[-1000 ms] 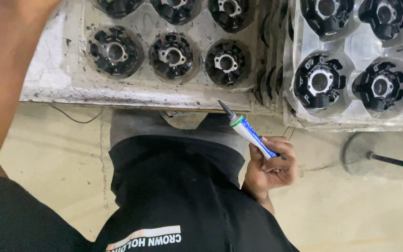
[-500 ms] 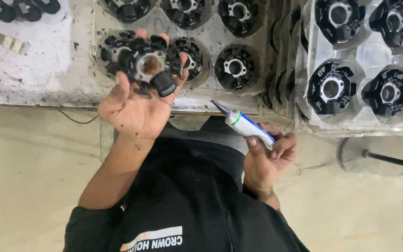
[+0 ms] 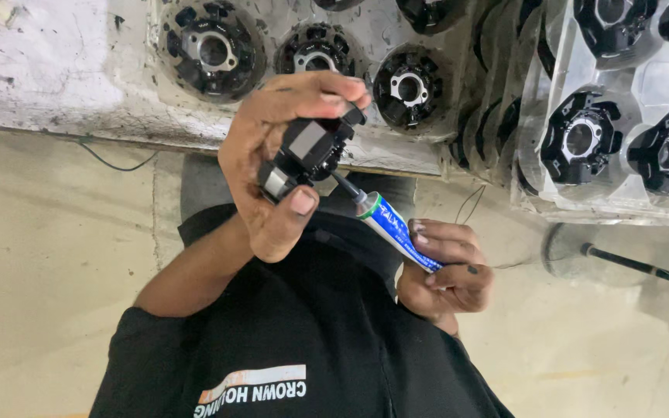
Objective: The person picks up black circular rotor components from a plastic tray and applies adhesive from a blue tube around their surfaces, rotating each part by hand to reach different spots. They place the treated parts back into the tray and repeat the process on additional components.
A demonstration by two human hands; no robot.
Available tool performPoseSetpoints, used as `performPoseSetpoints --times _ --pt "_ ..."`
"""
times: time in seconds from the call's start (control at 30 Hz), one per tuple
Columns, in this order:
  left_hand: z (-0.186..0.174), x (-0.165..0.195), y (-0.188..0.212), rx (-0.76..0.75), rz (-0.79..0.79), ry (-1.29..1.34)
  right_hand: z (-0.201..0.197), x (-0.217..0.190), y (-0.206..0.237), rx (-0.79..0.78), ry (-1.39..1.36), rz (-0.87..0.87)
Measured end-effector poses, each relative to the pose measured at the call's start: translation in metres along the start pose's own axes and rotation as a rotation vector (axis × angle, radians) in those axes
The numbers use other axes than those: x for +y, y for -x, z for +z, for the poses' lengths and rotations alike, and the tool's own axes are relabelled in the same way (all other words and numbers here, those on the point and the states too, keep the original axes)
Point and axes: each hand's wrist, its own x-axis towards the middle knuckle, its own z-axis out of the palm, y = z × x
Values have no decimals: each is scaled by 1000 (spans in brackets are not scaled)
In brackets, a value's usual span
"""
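Tube nozzle set against black part held up in front of bench.
Risk, as judged: part [image 3: 310, 151] is gripped only by fingertips and thumb of left hand [image 3: 280, 166], so a slip or twist could be caused by nozzle pressure; too much paste could be squeezed out and smeared on fingers or shirt [image 3: 296, 340]. Left hand is curled around the part, thumb pressed on its lower edge. Right hand [image 3: 447, 271] is closed around the tube [image 3: 395, 231], fingers wrapped on its body. Part is held above the lap, just below the tray [image 3: 365, 166] of similar parts.
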Motion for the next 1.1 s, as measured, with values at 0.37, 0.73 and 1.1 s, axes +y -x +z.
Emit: performPoseSetpoints --times 0.37,0.73,1.1 --pt "-5 1 -1 -105 -11 -73 0 -3 -20 -163 134 -225" --pt "-3 -11 1 -61 -93 66 0 -5 -19 -163 181 -209" --pt "-4 -23 10 54 -115 262 0 -3 -20 -181 178 -192"
